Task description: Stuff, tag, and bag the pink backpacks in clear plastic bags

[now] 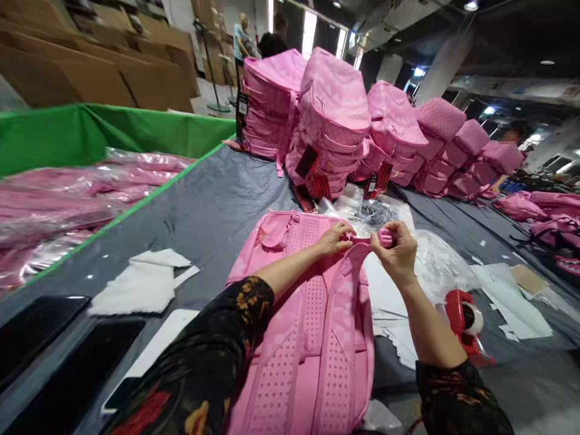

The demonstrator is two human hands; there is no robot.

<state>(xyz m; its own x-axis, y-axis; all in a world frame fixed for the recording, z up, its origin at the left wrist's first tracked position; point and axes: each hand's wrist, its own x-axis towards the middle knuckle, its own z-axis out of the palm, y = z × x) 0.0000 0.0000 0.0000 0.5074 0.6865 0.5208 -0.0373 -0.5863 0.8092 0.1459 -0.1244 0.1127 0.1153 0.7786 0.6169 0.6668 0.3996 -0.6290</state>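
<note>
Dark sleeves [199, 356], hands [335, 239] [399, 254] gripping backpack [312, 302]

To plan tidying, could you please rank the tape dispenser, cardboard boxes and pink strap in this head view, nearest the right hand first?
1. Pink strap, in the right hand.
2. Tape dispenser, on the right.
3. Cardboard boxes, background left.

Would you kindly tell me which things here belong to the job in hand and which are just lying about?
In hand:
pink backpack on the table
its pink strap, pinched by the left hand and right hand

Untouched, apparently just lying about:
red tape dispenser
white sheets at left
clear plastic
dark flat objects
</note>
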